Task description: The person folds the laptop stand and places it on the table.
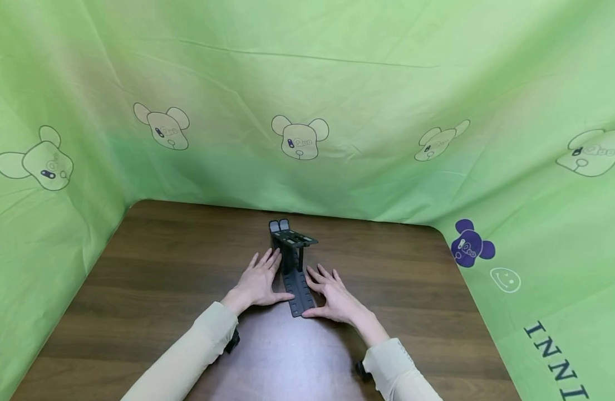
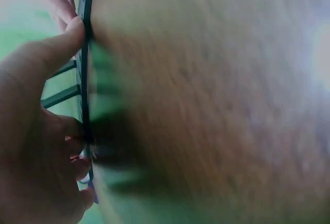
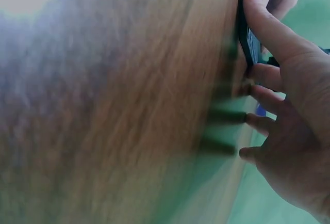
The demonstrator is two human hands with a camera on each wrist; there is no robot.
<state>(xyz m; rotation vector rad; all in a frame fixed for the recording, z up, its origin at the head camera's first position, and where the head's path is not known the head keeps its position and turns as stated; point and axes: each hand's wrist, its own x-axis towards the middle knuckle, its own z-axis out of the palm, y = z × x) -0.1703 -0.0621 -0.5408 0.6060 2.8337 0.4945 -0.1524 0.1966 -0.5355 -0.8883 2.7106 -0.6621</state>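
Observation:
A black folding stand [image 1: 298,289], like a laptop stand, stands on the wooden table. Its notched base lies flat, a slanted top plate [image 1: 293,238] is propped up on a leg, and two grey-padded stops rise at the far end. On its left side lies my left hand [image 1: 257,284], fingers spread and straight, thumb touching the base's edge. My right hand [image 1: 337,298] rests at the right, thumb at the base's near corner and index finger beside its right edge. In the left wrist view the base [image 2: 85,79] appears edge-on.
The brown wooden table [image 1: 187,245] has rounded far corners. A green curtain [image 1: 367,111] with printed bear heads hangs around its back and sides. Dark wrist devices show under both light sleeves [image 1: 207,328].

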